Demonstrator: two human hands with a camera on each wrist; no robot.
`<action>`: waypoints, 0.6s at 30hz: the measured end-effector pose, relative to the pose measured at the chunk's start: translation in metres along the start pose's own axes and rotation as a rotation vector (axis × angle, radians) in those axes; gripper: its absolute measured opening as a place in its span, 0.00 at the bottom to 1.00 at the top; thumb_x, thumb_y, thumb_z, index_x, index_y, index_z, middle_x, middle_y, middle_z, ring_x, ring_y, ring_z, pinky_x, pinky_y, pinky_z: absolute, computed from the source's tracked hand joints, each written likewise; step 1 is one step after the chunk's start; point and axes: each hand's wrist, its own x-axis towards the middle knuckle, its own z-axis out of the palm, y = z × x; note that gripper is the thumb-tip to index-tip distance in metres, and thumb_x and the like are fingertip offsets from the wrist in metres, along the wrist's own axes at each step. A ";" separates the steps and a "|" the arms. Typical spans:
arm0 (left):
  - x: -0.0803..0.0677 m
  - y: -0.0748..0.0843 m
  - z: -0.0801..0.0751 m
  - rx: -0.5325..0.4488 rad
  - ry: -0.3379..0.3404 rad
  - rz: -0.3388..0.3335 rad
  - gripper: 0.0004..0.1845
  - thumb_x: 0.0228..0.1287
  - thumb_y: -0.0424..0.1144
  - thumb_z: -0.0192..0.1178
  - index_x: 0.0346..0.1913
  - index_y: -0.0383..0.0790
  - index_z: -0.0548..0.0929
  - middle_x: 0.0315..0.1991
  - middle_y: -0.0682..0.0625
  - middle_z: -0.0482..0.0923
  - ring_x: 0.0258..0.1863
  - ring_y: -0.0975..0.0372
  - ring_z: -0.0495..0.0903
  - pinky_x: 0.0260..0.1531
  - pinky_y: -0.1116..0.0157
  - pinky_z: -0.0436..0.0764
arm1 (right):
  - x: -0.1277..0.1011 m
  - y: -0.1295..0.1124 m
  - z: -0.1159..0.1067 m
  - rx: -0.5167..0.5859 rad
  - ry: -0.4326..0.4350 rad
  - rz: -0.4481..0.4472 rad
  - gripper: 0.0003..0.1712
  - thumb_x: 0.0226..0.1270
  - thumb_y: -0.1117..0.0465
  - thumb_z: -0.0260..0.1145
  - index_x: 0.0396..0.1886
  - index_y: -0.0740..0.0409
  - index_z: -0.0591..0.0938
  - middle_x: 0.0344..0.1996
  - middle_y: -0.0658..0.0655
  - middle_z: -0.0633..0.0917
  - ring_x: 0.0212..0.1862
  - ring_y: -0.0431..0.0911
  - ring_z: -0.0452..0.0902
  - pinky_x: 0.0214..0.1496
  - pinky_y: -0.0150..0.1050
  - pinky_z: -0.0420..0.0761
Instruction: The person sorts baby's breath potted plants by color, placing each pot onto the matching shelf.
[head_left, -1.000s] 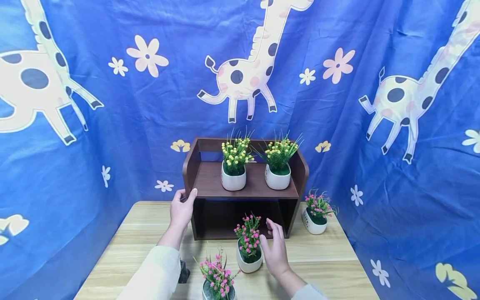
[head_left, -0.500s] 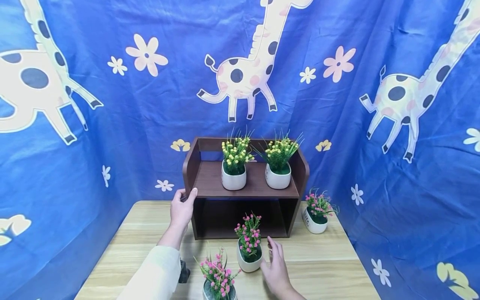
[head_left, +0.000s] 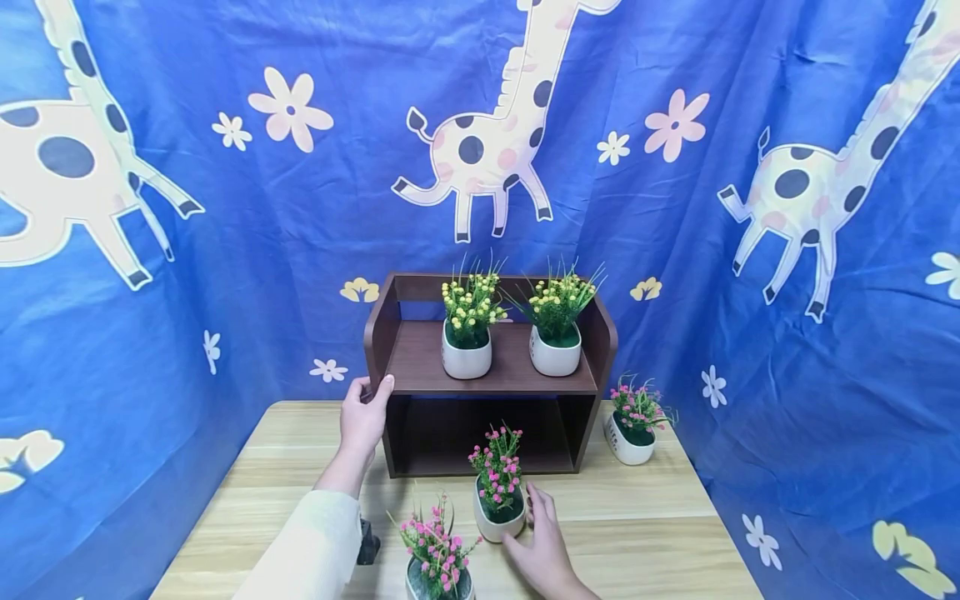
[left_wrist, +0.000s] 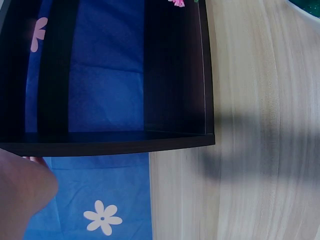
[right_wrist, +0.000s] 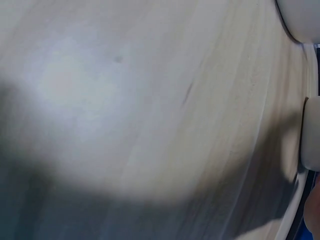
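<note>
My left hand (head_left: 366,408) grips the left side panel of a dark brown two-level shelf (head_left: 420,360), thumb on the front edge. In the left wrist view the shelf (left_wrist: 175,75) shows from close by, with a part of my left hand (left_wrist: 20,192) at the bottom left. My right hand (head_left: 527,523) curls round the right side of a white pot with pink flowers (head_left: 491,515) on the table in front of the shelf. The right wrist view is blurred: only the wooden table (right_wrist: 125,100) and a white pot edge (right_wrist: 300,15).
Two white pots with yellow flowers (head_left: 467,358) (head_left: 555,354) stand on the shelf's upper board. Another pink-flower pot (head_left: 628,443) stands right of the shelf, a third (head_left: 438,575) at the table's near edge. A small dark object (head_left: 368,546) lies by my left sleeve. Blue giraffe cloth (head_left: 225,250) hangs behind.
My right hand came down and back from the shelf's lower opening and closed round the middle pink-flower pot. My left hand stayed on the shelf.
</note>
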 end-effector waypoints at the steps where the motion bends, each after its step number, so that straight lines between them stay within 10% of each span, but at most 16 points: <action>1: 0.000 0.000 0.000 -0.002 0.002 -0.001 0.25 0.78 0.58 0.63 0.59 0.40 0.78 0.60 0.38 0.83 0.55 0.59 0.77 0.59 0.64 0.72 | 0.001 0.000 0.001 -0.005 0.000 0.007 0.59 0.57 0.58 0.84 0.83 0.66 0.62 0.77 0.66 0.70 0.65 0.61 0.82 0.71 0.59 0.81; 18: -0.002 0.003 0.000 -0.009 0.021 -0.006 0.24 0.77 0.58 0.65 0.58 0.40 0.80 0.54 0.46 0.85 0.51 0.63 0.76 0.56 0.66 0.72 | 0.008 -0.006 0.014 -0.047 0.024 0.061 0.58 0.57 0.51 0.86 0.79 0.70 0.68 0.72 0.67 0.76 0.72 0.66 0.77 0.75 0.63 0.76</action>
